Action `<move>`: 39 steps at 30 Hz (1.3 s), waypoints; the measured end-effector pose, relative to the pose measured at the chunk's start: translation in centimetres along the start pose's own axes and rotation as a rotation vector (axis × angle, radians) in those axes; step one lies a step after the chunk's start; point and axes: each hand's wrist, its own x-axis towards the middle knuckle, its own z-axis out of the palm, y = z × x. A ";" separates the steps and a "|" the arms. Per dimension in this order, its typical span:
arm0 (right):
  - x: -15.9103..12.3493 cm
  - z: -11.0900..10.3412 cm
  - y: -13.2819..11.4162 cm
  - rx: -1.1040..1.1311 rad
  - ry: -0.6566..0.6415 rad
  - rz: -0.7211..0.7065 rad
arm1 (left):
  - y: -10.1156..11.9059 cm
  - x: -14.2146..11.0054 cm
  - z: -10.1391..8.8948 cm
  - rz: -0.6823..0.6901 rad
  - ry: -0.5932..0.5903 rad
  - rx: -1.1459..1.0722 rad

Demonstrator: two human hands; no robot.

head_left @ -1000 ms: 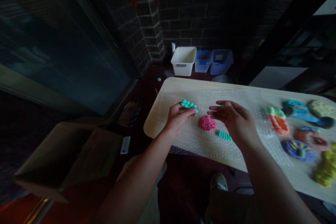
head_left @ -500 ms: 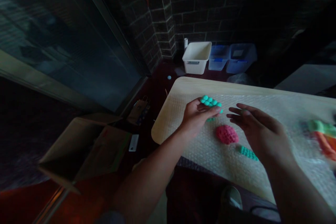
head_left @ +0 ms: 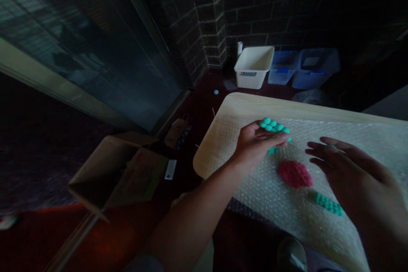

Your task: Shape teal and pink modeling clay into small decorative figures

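Observation:
My left hand [head_left: 255,144] is closed around a block of small teal balls [head_left: 274,126] joined in rows, raised above the table, its thumb pressed along the near side. To the right, my right hand [head_left: 346,170] hovers with its fingers pointing left, apart from the block. At its thumb tip shows a small dark green piece [head_left: 331,146], too dim to make out well. Between and below the hands lies a knobbly pink lump [head_left: 296,174]. A teal bumpy strip [head_left: 328,204] rests beside my right wrist. Another teal piece [head_left: 273,151] lies partly hidden under my left hand.
Bubble wrap [head_left: 264,195] covers most of the wooden table [head_left: 248,100]. Beyond its far edge stand a white bin [head_left: 253,68] and two clear-blue boxes [head_left: 283,68]. An open cardboard box [head_left: 137,178] and a paper bag [head_left: 177,131] are on the floor at left.
The view has turned left, so everything sits further right, and the green and orange things at the right edge have left view. Both hands keep nearly the same pose.

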 end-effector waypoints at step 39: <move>-1.5 0.3 -1.0 -0.052 -0.110 -0.037 | 0.5 -0.6 -0.7 -0.021 0.022 0.099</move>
